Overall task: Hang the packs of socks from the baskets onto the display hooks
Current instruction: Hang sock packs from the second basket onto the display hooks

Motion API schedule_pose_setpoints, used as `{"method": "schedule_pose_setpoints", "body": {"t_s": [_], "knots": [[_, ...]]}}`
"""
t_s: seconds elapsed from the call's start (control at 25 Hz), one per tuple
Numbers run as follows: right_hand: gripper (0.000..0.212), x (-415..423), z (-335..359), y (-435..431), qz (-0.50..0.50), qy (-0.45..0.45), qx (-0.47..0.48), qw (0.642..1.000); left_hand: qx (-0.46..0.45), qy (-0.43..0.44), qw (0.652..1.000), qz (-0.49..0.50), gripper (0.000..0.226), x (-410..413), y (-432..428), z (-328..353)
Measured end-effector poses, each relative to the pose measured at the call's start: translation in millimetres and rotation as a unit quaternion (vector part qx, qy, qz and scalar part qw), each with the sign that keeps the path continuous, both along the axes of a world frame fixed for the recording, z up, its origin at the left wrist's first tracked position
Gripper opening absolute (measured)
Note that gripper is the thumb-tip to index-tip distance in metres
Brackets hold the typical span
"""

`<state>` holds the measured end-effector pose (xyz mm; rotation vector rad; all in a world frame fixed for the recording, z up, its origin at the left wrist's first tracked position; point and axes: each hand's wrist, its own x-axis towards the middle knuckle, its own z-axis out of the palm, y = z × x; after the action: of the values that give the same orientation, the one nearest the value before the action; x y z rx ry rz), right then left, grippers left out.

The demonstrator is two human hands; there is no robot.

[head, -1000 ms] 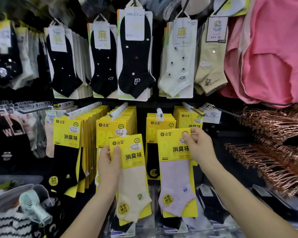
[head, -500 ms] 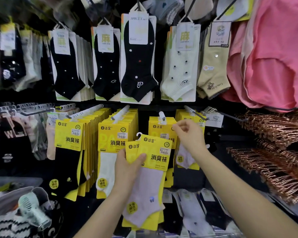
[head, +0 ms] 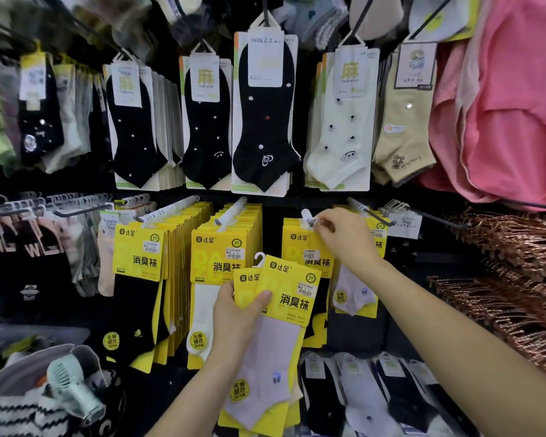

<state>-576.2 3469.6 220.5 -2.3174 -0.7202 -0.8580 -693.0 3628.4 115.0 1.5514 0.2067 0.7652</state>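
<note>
Below and left of white-tipped display hook (head: pixel 307 216): spare yellow-carded sock packs (head: pixel 293 298) gripped by left hand (head: pixel 234 316), thumb laid across cards, held in reserve. At hook tip: hanger of lilac sock pack (head: pixel 353 291) pinched by right hand (head: pixel 344 238); pack hung just below hook. Step judged: pack being threaded onto hook. Next needed: hanger loop slid back along hook, pinch released, reserve pack taken up.

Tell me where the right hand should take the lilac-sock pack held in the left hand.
Probably pinch the lilac-sock pack at its header card's upper right corner, coming from the right: the left hand grips the left edge, and the sock below looks limp.
</note>
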Motion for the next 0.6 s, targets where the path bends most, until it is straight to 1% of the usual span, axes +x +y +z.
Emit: {"method": "schedule_pose_setpoints", "body": {"t_s": [0.12, 0.2, 0.24, 0.28, 0.32, 0.36, 0.4, 0.48, 0.6], "knots": [[0.026, -8, -2, -3, 0.016, 0.015, -0.048, 0.999, 0.001, -0.005, 1.0, -0.005, 0.024, -2, -3, 2], [0.032, -19, -5, -8, 0.04, 0.037, -0.034, 0.998, -0.002, -0.012, 1.0, -0.008, 0.023, -4, -4, 2], [0.032, -26, -5, -12, 0.057, 0.055, 0.005, 0.997, -0.006, -0.016, 1.0, -0.013, 0.023, -6, -4, 2], [0.027, -33, -5, -17, 0.084, 0.088, 0.063, 0.991, -0.009, -0.019, 1.0, -0.019, 0.023, -8, -4, 2], [0.02, -41, -5, -21, 0.117, 0.129, 0.12, 0.977, -0.01, -0.023, 0.999, -0.025, 0.023, -10, -3, 2], [0.017, -50, -5, -25, 0.145, 0.166, 0.153, 0.963, -0.01, -0.029, 0.999, -0.032, 0.023, -12, -3, 1], [0.017, -58, -8, -29, 0.161, 0.188, 0.154, 0.957, -0.009, -0.035, 0.999, -0.039, 0.024, -14, -4, 0], [0.025, -68, -18, -33, 0.158, 0.207, 0.108, 0.96, -0.004, -0.04, 0.998, -0.048, 0.024, -18, -7, -3], [0.035, -74, -29, -40, 0.15, 0.196, 0.077, 0.966, -0.007, -0.042, 0.998, -0.05, 0.025, -21, -14, -10]]}}
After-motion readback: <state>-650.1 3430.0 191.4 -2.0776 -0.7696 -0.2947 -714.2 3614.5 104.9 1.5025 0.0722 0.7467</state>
